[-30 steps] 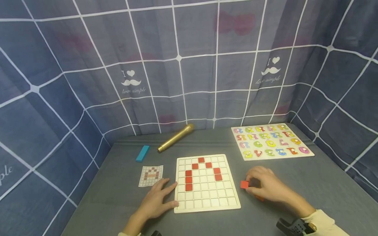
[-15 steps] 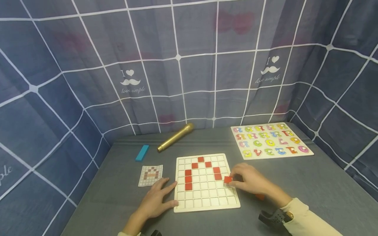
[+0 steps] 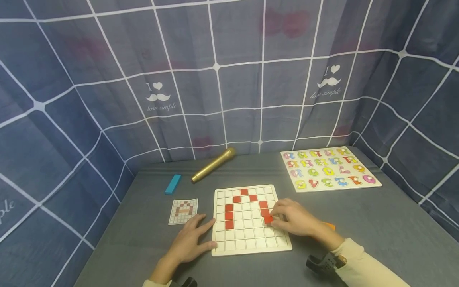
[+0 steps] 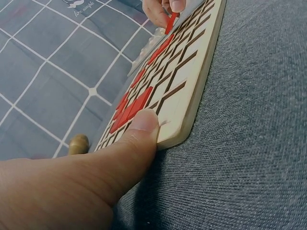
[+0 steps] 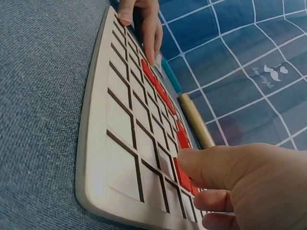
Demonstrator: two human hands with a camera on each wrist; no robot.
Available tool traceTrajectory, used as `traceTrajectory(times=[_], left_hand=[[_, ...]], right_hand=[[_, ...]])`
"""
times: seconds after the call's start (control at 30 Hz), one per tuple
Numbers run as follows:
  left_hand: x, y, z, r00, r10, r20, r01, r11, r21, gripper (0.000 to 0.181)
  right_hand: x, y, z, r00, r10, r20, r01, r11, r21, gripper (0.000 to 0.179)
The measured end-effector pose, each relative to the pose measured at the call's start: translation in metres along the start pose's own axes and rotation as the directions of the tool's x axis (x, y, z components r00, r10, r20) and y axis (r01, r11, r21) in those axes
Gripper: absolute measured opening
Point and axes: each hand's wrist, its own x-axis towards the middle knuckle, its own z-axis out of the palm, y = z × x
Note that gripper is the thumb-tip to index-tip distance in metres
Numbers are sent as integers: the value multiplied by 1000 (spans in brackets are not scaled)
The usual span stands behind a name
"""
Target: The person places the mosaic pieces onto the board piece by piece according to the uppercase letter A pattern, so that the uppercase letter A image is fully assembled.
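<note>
A white gridded board [image 3: 251,239] lies on the table with several red square tiles [image 3: 229,216] set in its cells, forming a pointed arch. My right hand [image 3: 292,217] pinches another red tile [image 3: 268,219] between thumb and fingers over the board's right side, just below the right-hand column of tiles. In the left wrist view that pinched tile [image 4: 171,23] stands tilted above the board. My left hand [image 3: 188,241] rests at the board's left edge, thumb and fingertips touching it. Beside those fingers lies a small printed pattern card [image 3: 183,211].
Behind the card lie a blue block [image 3: 173,184] and a gold microphone-shaped stick [image 3: 213,166]. A number puzzle board [image 3: 330,169] lies at the back right. An orange piece [image 3: 330,226] is partly hidden by my right forearm. A grid-patterned curtain [image 3: 236,91] surrounds the table.
My right hand has carried the red tile leftward from the table right of the board to over the board's right side. The left hand has stayed at the board's edge.
</note>
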Motion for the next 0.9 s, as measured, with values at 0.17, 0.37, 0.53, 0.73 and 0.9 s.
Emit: traceTrajectory(times=[0.17, 0.37, 0.53, 0.73, 0.9], left_hand=[[0, 0, 0, 1000, -8, 3, 8, 1000, 6, 73], [0, -1, 1, 1000, -7, 3, 7, 1000, 1, 74], [-1, -1, 0, 1000, 6, -3, -6, 1000, -5, 73], [0, 0, 0, 1000, 9, -9, -9, 1000, -7, 72], [-1, 1, -1, 1000, 11, -14, -12, 1000, -10, 72]], right_hand=[[-1, 0, 1, 1000, 10, 20, -10, 1000, 4, 16], [-1, 0, 2, 1000, 13, 23, -13, 1000, -1, 17], [0, -1, 3, 1000, 19, 13, -18, 1000, -6, 17], [0, -2, 6, 999, 36, -3, -37, 999, -36, 17], [2, -3, 7, 999, 43, -6, -43, 998, -48, 16]])
